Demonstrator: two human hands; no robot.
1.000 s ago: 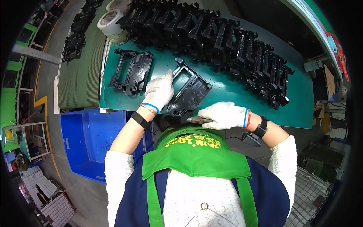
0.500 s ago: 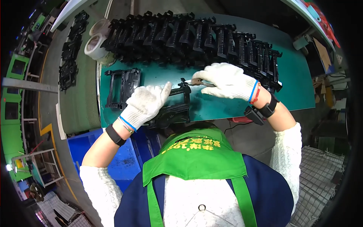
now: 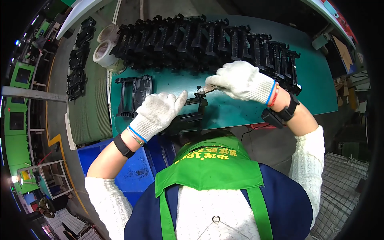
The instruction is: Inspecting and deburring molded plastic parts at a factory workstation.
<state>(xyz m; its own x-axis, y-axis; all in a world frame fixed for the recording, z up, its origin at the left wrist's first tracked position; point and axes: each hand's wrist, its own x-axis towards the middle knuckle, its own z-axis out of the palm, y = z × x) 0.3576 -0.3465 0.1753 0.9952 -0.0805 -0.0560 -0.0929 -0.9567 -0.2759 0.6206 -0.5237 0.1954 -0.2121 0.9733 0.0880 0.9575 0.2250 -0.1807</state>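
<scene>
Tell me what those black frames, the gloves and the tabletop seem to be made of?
The black frame under the left hand looks like moulded plastic: matt, with thin ribs and cut-outs, like the row of black frames behind. The gloves, as on the right hand, look like knitted white cotton. The green tabletop seems a smooth mat, perhaps rubber.

gloves (image 3: 156, 114): white knit cloth | frame (image 3: 192, 114): matt black plastic | tabletop (image 3: 316, 88): smooth green
</scene>
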